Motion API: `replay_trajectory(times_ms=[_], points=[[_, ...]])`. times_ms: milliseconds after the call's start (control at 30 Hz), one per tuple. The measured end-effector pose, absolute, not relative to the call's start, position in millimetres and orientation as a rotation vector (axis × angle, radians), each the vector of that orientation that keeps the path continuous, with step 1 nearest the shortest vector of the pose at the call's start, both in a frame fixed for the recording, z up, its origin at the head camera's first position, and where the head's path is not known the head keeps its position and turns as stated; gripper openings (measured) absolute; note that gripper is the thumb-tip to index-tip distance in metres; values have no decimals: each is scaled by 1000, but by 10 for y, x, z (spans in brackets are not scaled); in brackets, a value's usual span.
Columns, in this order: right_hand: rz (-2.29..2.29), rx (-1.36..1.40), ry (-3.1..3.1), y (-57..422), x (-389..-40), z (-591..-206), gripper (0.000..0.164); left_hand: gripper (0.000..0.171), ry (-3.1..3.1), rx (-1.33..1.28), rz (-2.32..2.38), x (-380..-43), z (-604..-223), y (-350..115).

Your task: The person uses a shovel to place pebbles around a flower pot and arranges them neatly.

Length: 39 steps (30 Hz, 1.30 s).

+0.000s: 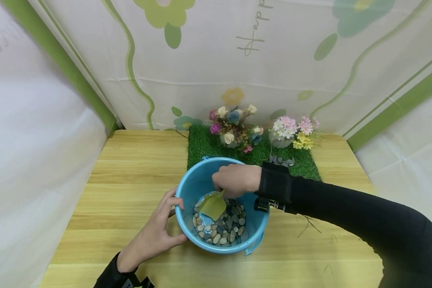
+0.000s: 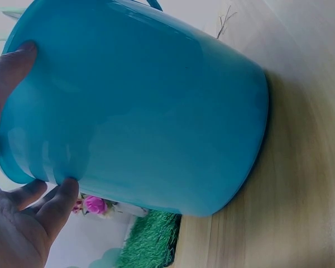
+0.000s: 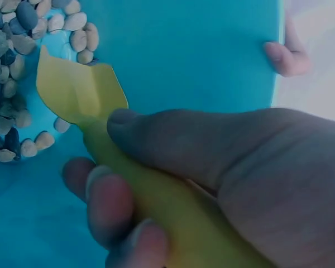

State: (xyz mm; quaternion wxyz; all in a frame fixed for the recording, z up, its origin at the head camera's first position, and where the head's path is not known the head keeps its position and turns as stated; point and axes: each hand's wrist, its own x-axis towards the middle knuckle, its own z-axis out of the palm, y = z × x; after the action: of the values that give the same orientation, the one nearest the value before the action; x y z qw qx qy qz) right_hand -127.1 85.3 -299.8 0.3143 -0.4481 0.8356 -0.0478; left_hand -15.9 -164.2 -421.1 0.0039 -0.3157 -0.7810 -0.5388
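Note:
A light blue plastic bucket (image 1: 196,182) stands on the wooden table with a layer of grey and tan pebbles (image 1: 233,220) at its bottom. My left hand (image 1: 156,234) grips the bucket's left side, fingers hooked over the rim and thumb against the outer wall. Inside the bucket, my right hand (image 1: 237,179) holds a yellow toy shovel (image 1: 213,206) by its handle. The thumb lies along the top of that handle in the right wrist view, and the fingers curl beneath it. The shovel's blade (image 3: 81,86) shows no pebbles on it and overlaps the bucket floor.
Behind the bucket lies a green artificial grass mat (image 1: 205,146). On it stand a mixed bouquet (image 1: 233,124) and a pot of pink, white and yellow flowers (image 1: 291,130), with small dark stones (image 1: 282,161) in front. Thin dark twigs (image 1: 309,222) lie right of the bucket.

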Motion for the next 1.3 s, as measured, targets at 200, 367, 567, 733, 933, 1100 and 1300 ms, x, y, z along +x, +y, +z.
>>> replay_trajectory(times_ms=[200, 367, 567, 733, 933, 1100, 1300], points=[[-107, -1127, 2141, 827, -1278, -3091, 48, 63, -2455, -985, -1689, -161, -4220, -1645], [-96, -1116, 2065, 829, -1323, -3141, 46, 64, -2458, -977, -1688, -160, -4220, -1647], [-114, -1052, 1960, 831, -1410, -3198, 34, 64, -2449, -970, -1687, -159, -4218, -1640], [-156, -1060, 1896, 848, -1471, -3256, 33, 63, -2444, -970, -1691, -160, -4218, -1635], [-210, -1050, 1844, 880, -1531, -3292, 34, 65, -2441, -956, -1691, -158, -4217, -1626], [-233, -1040, 1831, 901, -1553, -3315, 34, 65, -2434, -968, -1684, -164, -4220, -1628], [-249, -1023, 1826, 910, -1551, -3323, 36, 66, -2439, -972, -1678, -163, -4220, -1630]])
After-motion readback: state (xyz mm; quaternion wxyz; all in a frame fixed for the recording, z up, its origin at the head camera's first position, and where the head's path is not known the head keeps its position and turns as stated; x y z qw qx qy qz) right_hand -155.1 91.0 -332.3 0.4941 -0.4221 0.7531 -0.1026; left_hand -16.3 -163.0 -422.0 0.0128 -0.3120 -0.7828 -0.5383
